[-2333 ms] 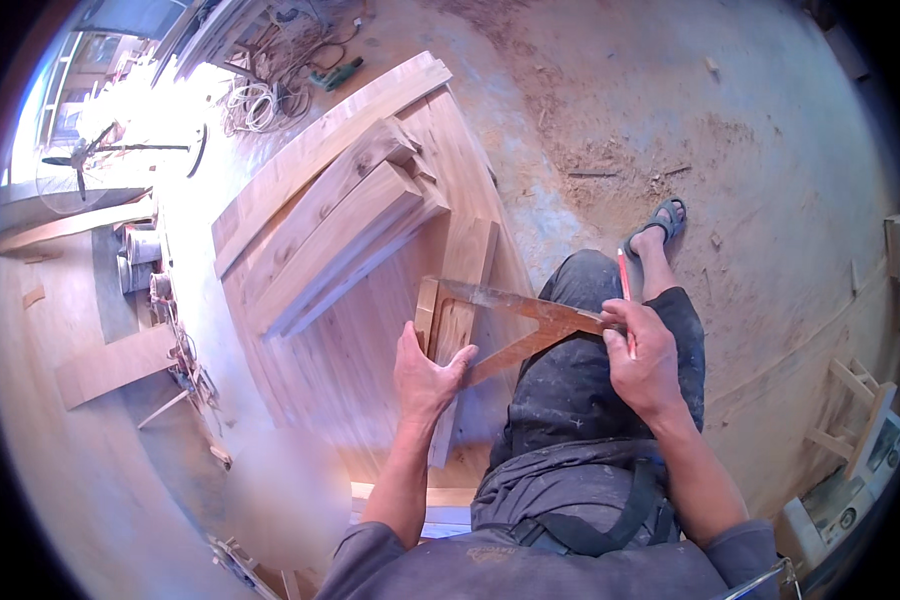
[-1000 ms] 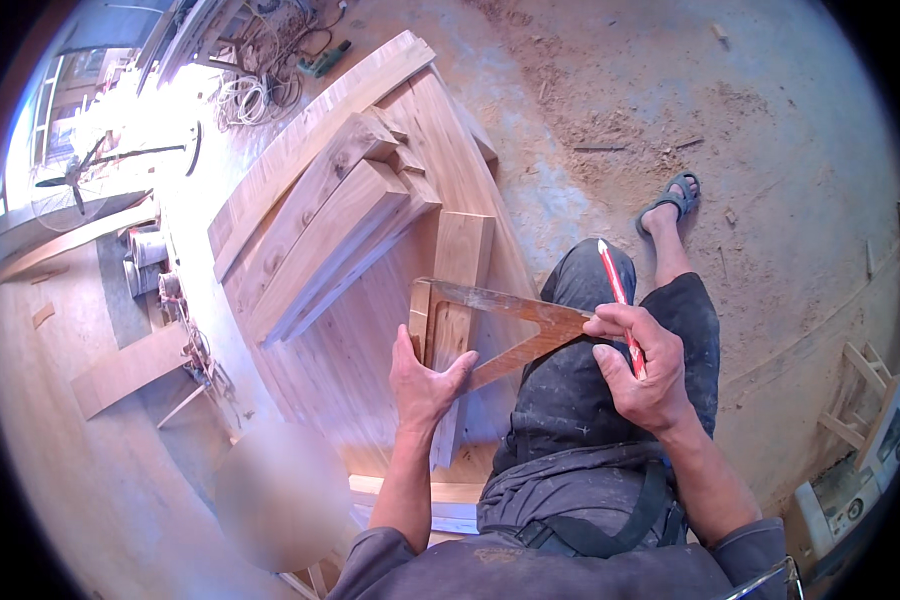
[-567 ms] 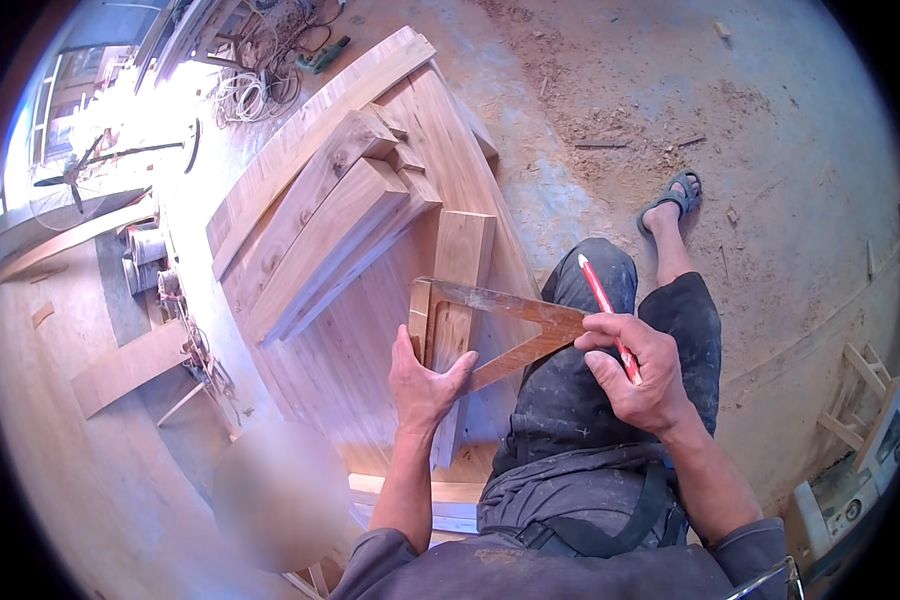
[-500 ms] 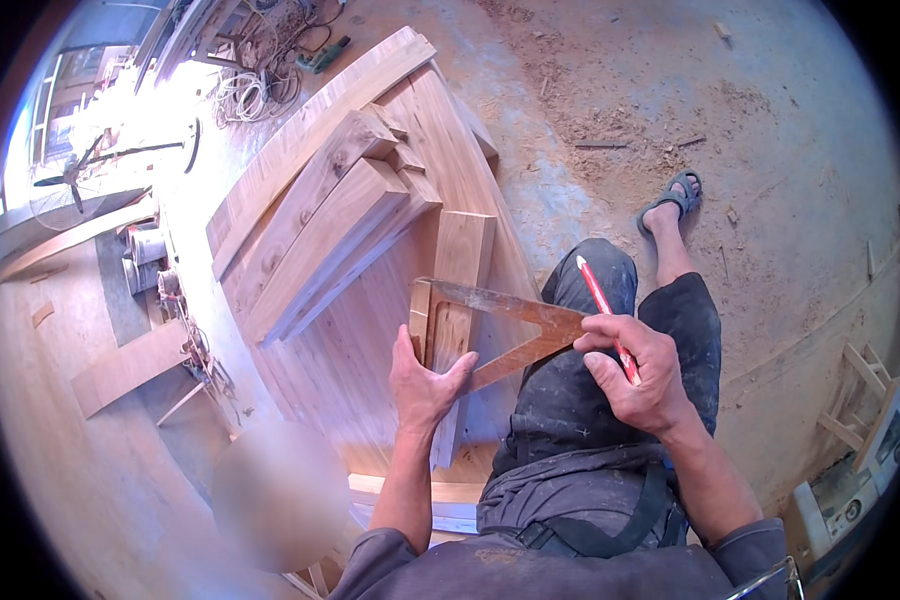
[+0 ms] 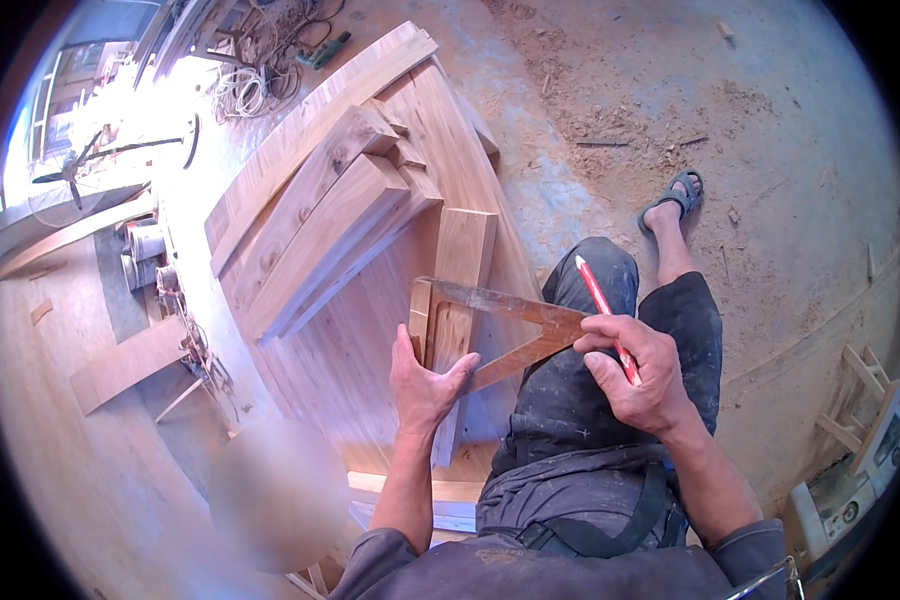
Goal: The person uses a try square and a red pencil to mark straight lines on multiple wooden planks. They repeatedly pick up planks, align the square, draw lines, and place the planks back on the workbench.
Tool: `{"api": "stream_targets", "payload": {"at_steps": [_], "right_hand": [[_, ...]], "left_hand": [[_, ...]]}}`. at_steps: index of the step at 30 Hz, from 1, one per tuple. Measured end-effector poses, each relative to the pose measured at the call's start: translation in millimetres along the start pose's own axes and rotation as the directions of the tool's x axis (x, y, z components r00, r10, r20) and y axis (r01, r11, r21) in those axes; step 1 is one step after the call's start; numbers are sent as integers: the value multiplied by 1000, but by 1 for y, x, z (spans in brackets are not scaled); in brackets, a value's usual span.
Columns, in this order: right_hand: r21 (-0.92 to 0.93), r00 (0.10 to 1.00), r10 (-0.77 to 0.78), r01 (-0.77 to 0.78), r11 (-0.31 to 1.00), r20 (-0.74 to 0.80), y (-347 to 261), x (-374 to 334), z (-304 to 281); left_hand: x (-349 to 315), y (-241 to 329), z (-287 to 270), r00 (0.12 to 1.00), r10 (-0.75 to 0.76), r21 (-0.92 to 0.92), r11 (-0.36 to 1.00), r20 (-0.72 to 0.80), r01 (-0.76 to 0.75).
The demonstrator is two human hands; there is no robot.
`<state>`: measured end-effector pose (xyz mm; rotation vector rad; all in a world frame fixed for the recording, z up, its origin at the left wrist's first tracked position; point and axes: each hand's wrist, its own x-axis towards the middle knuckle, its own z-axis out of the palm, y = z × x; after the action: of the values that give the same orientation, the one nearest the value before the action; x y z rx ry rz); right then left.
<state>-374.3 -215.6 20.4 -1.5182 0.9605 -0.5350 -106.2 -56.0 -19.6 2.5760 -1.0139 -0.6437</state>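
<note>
A wooden set square (image 5: 526, 354), triangular with an open middle, lies across a squared timber (image 5: 466, 245). My left hand (image 5: 426, 395) grips its thick edge at the timber's left side, thumb toward me and fingers reaching along the far side. Between the fingers of my right hand (image 5: 650, 372) is a red pencil (image 5: 595, 287), its pale tip pointing up and away from the timber. The same hand's fingertips touch the pointed right end of the square, over my knee. Some of the timber is hidden beneath the square and my left hand.
Several thick timbers (image 5: 335, 225) are stacked on a wide wooden panel (image 5: 345, 345). Cables (image 5: 240, 92) and a green power tool (image 5: 324, 50) lie beyond. A fan (image 5: 70, 175), cans (image 5: 145, 242) and a board (image 5: 130, 365) are at left. Sawdust covers the floor (image 5: 650, 110).
Both hands, the set square and the pencil hold the same place. The view has shifted very slightly.
</note>
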Motion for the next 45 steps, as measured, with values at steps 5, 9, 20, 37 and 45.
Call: {"api": "stream_targets", "payload": {"at_steps": [5,9,20,37,45], "right_hand": [[-8,1000,-9,9,1000,2,-1,1,0],[-12,1000,-10,10,1000,6,-1,2,1],[0,1000,-6,6,1000,16,-4,6,2],[60,998,41,-44,997,49,-6,10,-1],[15,973,-206,205,979,105,-1,24,-5]], "left_hand": [[0,0,0,1000,-3,2,1000,3,3],[0,0,0,1000,-5,10,1000,2,5],[1,1,-2,1000,2,12,1000,11,-2],[2,-5,3,998,46,10,999,-38,-46],[3,-7,4,995,79,-24,996,-62,-81]]}}
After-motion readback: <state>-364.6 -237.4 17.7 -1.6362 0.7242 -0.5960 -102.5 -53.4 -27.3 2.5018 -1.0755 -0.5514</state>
